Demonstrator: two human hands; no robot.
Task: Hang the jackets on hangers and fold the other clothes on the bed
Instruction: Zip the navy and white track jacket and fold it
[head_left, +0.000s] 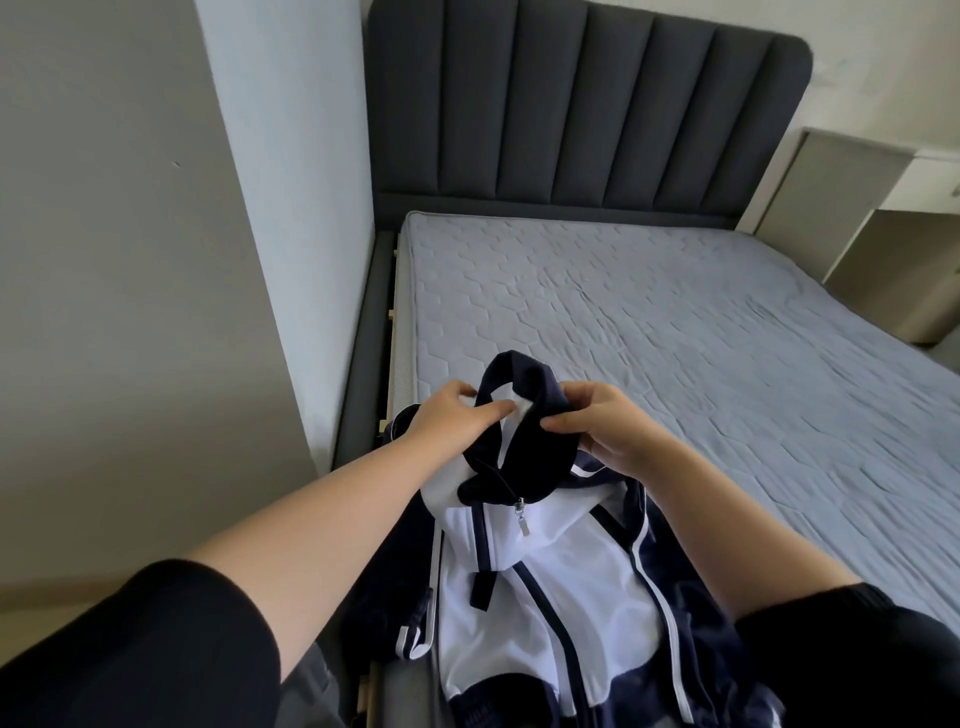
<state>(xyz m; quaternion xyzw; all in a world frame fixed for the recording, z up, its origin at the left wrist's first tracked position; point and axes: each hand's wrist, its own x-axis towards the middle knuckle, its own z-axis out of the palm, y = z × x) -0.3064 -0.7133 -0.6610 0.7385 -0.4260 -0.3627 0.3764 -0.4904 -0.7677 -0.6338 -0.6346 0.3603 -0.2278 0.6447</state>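
Jacket (545, 597) in navy and white lies at the near corner of the mattress (675, 322), collar raised. The left hand (457, 415) and the right hand (597, 421) each pinch the collar (no hanger shows). Holding both sides level should keep the shoulders straight for hanging.

A dark grey padded headboard (571, 114) with upright channels stands against the far wall. A grey wall (130, 234) runs along the left, with a paler lit panel (291, 156) beside the headboard. A beige cabinet (831, 208) stands at the right.
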